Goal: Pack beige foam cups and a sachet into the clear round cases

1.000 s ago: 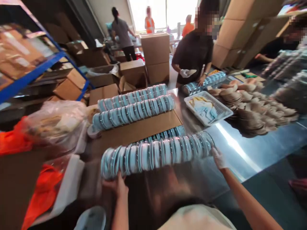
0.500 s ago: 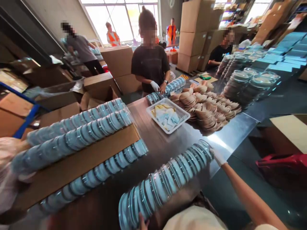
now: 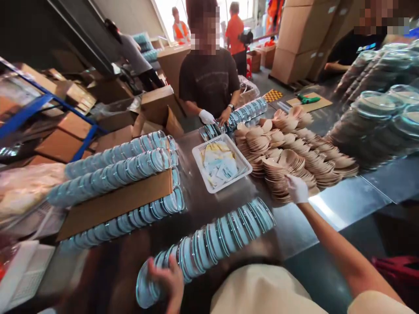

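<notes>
A long row of round clear-plastic containers (image 3: 212,244) with pale blue faces lies on its side on the metal table in front of me. My left hand (image 3: 168,279), bare and a little blurred, is at the near end of that row with its fingers spread. My right hand (image 3: 297,189), in a white glove, reaches to the nearest stack of tan, thin, spoon-like curved pieces (image 3: 281,174). Its fingers stretch against the stack's edge and are partly hidden; no piece shows lifted away.
A white plastic basket (image 3: 212,188) holds small packets. More container rows (image 3: 114,172) lie at left around a cardboard strip (image 3: 121,205). Across the table a person (image 3: 209,83) handles another row (image 3: 247,111). Tall container stacks (image 3: 369,117) stand at right, near a green tool (image 3: 309,100).
My right hand has left the far end of the container row and moved to the tan stacks. My left hand has risen beside the near end, fingers spreading. The view has shifted.
</notes>
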### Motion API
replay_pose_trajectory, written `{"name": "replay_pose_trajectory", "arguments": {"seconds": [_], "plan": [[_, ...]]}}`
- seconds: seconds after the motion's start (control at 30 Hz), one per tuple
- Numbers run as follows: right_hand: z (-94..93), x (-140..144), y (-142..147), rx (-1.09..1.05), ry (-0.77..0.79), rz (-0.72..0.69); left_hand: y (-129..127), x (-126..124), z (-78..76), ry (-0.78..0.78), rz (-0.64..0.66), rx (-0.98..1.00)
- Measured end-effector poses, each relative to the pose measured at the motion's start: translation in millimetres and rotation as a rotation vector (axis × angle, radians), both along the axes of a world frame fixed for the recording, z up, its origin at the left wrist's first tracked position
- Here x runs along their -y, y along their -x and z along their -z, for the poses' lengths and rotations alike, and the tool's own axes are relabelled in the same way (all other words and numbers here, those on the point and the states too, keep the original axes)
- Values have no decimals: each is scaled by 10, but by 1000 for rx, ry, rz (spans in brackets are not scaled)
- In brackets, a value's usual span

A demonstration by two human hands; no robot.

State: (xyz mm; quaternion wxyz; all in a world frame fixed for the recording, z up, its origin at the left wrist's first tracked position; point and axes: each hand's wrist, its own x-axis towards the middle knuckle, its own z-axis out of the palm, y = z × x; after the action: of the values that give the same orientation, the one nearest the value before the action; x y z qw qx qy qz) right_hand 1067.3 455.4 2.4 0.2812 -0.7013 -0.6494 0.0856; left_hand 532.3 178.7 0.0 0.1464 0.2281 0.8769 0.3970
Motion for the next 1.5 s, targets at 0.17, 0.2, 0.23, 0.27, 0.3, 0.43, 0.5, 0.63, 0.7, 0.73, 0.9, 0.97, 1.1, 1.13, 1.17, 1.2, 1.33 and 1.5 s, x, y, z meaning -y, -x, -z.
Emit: {"name": "replay_pose_trajectory", "arguments": {"seconds": [0.17, 0.2, 0.23, 0.27, 0.3, 0.43, 0.5, 0.63, 0.7, 0.73, 0.9, 0.97, 1.1, 1.13, 1.17, 1.2, 1.33, 1.5], "plan": [[-290, -1145, -104, 233, 384, -236, -886, -2076, -393, -19, 788, -172], [-284, -1243, -93, 257, 465, -279, -1087, -2477, -430, 47, 873, -189], [-265, -1292, -89, 278, 510, -311, -1273, -2844, -449, 124, 919, -213], [-240, -1299, -93, 299, 511, -334, -1437, -3170, -450, 213, 941, -240], [-214, -1273, -105, 320, 487, -354, -1575, -3449, -435, 301, 934, -264], [-181, -1034, -125, 406, 394, -410, -1888, -4093, -252, 442, 847, -273], [-213, -950, -58, 467, 406, -418, -1947, -4172, -124, 495, 826, -282], [-293, -918, 185, 546, 428, -408, -1932, -4090, 73, 580, 840, -291], [-305, -910, 269, 507, 403, -372, -1874, -4038, 116, 612, 871, -269], [-300, -895, 285, 466, 386, -352, -1841, -4025, 124, 626, 896, -249], [-208, -687, 114, 4, 148, -185, -1761, -4043, 83, 686, 1073, -134], [-163, -560, -9, -227, 17, -67, -1762, -4037, 33, 685, 1132, -125], [-73, -297, -203, -721, 30, 168, -1687, -3968, -143, 622, 1121, -188], [-52, -240, -231, -823, 61, 204, -1645, -3944, -203, 600, 1092, -210], [-34, -190, -251, -893, 81, 231, -1596, -3917, -269, 578, 1057, -232], [-21, -148, -262, -933, 83, 252, -1545, -3888, -340, 554, 1021, -254], [-60, -77, -226, -966, 16, 288, -1362, -3730, -647, 344, 916, -316], [-415, 57, -17, -1009, 6, 185, -1356, -3315, -854, -16, 561, 153]]}}
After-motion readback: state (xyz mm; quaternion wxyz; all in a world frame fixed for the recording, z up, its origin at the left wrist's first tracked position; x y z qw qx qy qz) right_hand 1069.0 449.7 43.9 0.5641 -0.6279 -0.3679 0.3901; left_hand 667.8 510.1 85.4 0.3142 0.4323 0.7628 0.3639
